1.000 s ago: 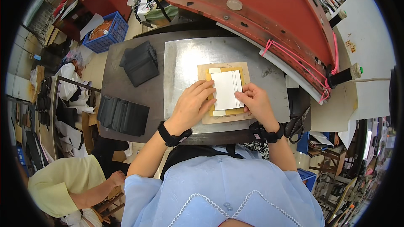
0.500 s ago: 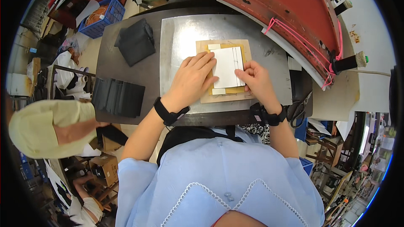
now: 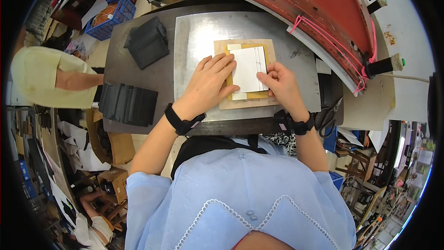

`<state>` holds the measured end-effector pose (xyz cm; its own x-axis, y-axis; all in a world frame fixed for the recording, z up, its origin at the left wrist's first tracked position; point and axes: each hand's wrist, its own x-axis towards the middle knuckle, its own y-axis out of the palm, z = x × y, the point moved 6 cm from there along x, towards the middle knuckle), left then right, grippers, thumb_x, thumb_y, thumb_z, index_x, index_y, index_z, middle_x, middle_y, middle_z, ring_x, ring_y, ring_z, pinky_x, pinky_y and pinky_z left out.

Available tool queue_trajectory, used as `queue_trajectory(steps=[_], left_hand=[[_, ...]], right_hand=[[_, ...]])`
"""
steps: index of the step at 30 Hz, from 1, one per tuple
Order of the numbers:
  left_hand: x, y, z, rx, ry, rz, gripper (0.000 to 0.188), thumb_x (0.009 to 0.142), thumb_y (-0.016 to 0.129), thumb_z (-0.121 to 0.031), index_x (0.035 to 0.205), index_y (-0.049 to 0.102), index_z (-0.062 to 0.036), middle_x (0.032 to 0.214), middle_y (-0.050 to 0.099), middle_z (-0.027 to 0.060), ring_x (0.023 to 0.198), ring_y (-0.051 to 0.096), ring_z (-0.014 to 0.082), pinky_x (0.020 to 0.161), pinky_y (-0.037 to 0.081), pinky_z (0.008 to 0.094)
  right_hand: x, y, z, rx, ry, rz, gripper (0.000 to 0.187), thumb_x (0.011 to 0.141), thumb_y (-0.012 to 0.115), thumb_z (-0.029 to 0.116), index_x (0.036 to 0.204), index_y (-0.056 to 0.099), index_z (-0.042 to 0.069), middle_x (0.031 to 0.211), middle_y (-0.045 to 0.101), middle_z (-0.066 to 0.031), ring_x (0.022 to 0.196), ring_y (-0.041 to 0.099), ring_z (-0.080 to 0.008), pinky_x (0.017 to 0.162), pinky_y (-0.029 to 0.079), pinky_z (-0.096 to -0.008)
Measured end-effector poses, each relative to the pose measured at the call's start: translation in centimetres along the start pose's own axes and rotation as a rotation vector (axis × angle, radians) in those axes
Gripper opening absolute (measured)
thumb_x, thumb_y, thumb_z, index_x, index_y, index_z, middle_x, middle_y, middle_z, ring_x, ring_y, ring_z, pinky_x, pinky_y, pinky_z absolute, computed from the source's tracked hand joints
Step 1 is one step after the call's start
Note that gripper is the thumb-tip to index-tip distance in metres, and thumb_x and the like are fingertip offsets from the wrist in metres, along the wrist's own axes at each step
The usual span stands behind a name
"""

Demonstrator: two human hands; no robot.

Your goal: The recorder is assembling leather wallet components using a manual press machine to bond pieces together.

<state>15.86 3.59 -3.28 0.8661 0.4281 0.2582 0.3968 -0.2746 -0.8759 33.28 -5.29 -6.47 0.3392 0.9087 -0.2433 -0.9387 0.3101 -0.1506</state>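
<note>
A white rectangular card [image 3: 247, 67] with dark lines near its right side lies over a yellow plate [image 3: 253, 96]. Under both is a larger beige board [image 3: 247, 104], resting on a shiny metal sheet [image 3: 194, 32]. My left hand [image 3: 208, 81] rests flat along the card's left edge, fingers stretched out and thumb apart. At the right edge, my right hand [image 3: 280, 83] pinches the card between thumb and curled fingers. Its fingertips are partly hidden beneath the edge. Both wrists wear black bands.
Black folded pieces [image 3: 148, 41] and a row of stacked black pieces [image 3: 129, 104] lie on the table's left. A red machine frame [image 3: 319, 14] with pink cord rises at far right. Scissors [image 3: 330, 115] lie right of my right wrist. A person in pale yellow [image 3: 39, 76] stands at left.
My hands keep nearly the same hold on the card, the right one shifting slightly. The person at left has moved farther up the picture. The whole view has shifted a little.
</note>
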Motion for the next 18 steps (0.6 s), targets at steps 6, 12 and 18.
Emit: queue_trajectory(steps=[6, 12, 18], left_hand=[[0.3, -0.6, -0.8, -0.056, 0.060, -0.008, 0.050, 0.080, 0.074, -0.022, 0.121, 0.056, 0.0017, 0.134, 0.053, 0.0175, 0.130, 0.046, 0.0349, 0.107, 0.038, 0.0429], [1.2, 0.1, -0.7, -0.086, 0.073, -0.031, 0.039, 0.081, 0.074, -0.020, 0.109, 0.056, 0.0018, 0.126, 0.055, 0.0182, 0.120, 0.053, 0.0358, 0.100, 0.045, 0.0413], [1.3, -0.4, -0.8, -0.052, 0.072, 0.006, 0.040, 0.082, 0.073, -0.024, 0.113, 0.058, -0.0035, 0.127, 0.054, 0.0162, 0.112, 0.056, 0.0332, 0.096, 0.046, 0.0401]], right_hand=[[-0.1, 0.2, 0.6, -0.033, -0.023, 0.011, 0.021, 0.091, 0.067, 0.017, 0.094, 0.057, -0.001, 0.071, 0.061, -0.0022, 0.057, 0.053, -0.0055, 0.048, 0.041, -0.0209], [-0.1, -0.2, 0.9, -0.065, -0.017, 0.026, 0.023, 0.092, 0.067, 0.019, 0.095, 0.060, -0.003, 0.069, 0.061, -0.0021, 0.057, 0.054, -0.0062, 0.048, 0.043, -0.0221], [-0.3, -0.5, 0.9, -0.145, -0.157, -0.148, 0.033, 0.092, 0.066, 0.015, 0.121, 0.063, 0.000, 0.074, 0.059, 0.0017, 0.060, 0.050, -0.0032, 0.052, 0.038, -0.0202]])
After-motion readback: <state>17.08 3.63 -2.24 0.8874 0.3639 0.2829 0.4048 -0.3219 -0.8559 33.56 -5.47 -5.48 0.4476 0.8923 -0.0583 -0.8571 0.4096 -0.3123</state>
